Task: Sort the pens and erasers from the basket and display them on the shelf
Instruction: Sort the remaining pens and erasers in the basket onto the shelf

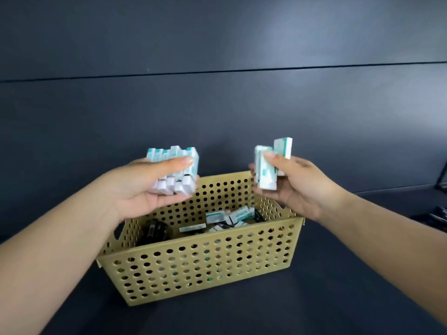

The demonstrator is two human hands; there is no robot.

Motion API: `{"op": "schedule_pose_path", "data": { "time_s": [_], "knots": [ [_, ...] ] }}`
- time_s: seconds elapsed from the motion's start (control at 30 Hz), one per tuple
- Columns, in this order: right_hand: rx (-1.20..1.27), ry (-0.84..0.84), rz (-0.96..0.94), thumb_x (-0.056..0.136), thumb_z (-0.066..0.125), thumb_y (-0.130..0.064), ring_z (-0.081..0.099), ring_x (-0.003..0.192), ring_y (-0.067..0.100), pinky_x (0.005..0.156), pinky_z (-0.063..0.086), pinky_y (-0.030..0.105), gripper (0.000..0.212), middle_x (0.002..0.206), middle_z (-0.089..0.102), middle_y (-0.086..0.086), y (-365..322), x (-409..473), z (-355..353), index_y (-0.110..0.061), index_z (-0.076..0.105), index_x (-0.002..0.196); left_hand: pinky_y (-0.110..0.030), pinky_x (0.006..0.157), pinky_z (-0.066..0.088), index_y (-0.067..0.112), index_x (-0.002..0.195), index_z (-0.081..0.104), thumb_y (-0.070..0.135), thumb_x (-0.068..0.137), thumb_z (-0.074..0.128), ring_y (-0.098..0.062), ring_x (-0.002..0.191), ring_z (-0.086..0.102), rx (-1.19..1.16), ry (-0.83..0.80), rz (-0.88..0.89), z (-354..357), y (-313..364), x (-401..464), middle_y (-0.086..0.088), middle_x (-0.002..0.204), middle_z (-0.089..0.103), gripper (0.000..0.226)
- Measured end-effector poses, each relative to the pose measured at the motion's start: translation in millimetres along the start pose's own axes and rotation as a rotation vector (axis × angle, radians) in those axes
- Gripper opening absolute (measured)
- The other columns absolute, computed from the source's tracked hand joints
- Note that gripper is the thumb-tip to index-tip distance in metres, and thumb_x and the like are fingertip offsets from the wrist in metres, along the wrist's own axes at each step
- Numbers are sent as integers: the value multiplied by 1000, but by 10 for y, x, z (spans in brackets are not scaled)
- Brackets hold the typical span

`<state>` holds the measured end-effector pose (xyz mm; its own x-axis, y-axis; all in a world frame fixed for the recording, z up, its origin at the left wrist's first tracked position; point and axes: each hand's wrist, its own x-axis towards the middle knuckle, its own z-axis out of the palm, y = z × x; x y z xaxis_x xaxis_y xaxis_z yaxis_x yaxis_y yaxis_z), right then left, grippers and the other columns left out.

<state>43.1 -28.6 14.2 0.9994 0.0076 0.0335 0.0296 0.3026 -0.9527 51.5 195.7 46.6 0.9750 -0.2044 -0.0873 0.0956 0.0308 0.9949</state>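
Observation:
A tan perforated basket (203, 269) stands on the dark surface in front of me. Above its left side, my left hand (142, 187) grips a bundle of several white-and-teal erasers (179, 165), thumb pressed across them. Above the basket's right side, my right hand (292, 182) pinches a few more erasers (267, 170), standing upright between thumb and fingers. Several loose erasers (229, 217) lie on the basket floor toward the right. A dark cluster, probably black pens (156, 230), sits in the basket's left part, partly hidden by the wall.
A dark panelled wall (217, 105) rises right behind the basket. At the far right edge lie several black pens (439, 217) on the dark surface, and a black stand leg (441, 180) shows above them.

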Motion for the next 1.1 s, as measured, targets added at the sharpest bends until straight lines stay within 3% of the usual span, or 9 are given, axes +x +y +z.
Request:
{"op": "schedule_pose_path", "data": {
  "time_s": [0.17, 0.27, 0.43, 0.5, 0.7, 0.9, 1.0, 1.1],
  "knots": [
    [52, 127, -87, 89, 56, -19, 63, 69, 16, 60, 57, 27, 10, 78, 66, 5, -287, -157, -508, -10, 57, 92, -25, 44, 54, 6, 82, 62, 21, 49, 66, -15, 51, 67, -50, -153, -39, 911, -264, -365, -9, 63, 70, 37],
    [-36, 235, -37, 89, 57, -21, 56, 70, 19, 61, 51, 26, 8, 77, 60, 2, -344, -305, -1073, -14, 55, 87, -24, 45, 55, 8, 82, 63, 21, 48, 67, -15, 53, 67, -83, -201, -75, 1511, -490, -407, -7, 65, 70, 36],
    [-45, 343, 210, 88, 60, -25, 55, 60, 12, 53, 41, 24, 12, 75, 59, -1, -25, -365, -1794, -17, 52, 90, -27, 61, 58, 13, 84, 63, 15, 70, 73, -16, 66, 68, -208, -76, -121, 2371, -883, -147, -5, 73, 71, 17],
    [-36, 375, 269, 87, 61, -25, 54, 62, 13, 54, 41, 25, 14, 76, 57, 0, 110, -290, -1888, -16, 51, 82, -27, 66, 57, 14, 87, 64, 17, 75, 71, -17, 76, 68, -280, -1, -121, 2579, -1038, 34, -5, 82, 70, 14],
    [-193, 367, 274, 87, 59, -32, 46, 64, 15, 49, 34, 24, 22, 74, 51, 1, 361, -48, -1834, -16, 51, 74, -27, 66, 54, 15, 92, 61, 17, 78, 70, -16, 77, 65, -338, 223, -165, 2522, -1364, 349, -3, 84, 67, 17],
    [-408, 268, 188, 87, 59, -31, 46, 57, 14, 50, 37, 23, 21, 72, 55, 1, 509, 57, -1926, -17, 55, 72, -29, 59, 55, 16, 83, 59, 14, 77, 71, -15, 68, 64, -289, 300, -231, 2349, -1417, 443, -2, 75, 66, 14],
    [-608, 211, 137, 86, 60, -33, 45, 56, 13, 53, 37, 25, 21, 69, 54, -1, 543, 113, -1973, -13, 59, 78, -23, 52, 56, 15, 82, 60, 14, 76, 73, -13, 58, 65, -147, 290, -240, 2275, -1409, 502, -2, 71, 65, 15],
    [-760, 191, 110, 86, 59, -35, 40, 53, 11, 50, 31, 23, 32, 63, 47, -4, 579, 171, -1963, -15, 47, 65, -21, 48, 54, 13, 89, 62, 17, 74, 76, -11, 53, 64, 83, 289, -216, 2177, -1408, 614, -1, 71, 66, 20]
  ]
}}
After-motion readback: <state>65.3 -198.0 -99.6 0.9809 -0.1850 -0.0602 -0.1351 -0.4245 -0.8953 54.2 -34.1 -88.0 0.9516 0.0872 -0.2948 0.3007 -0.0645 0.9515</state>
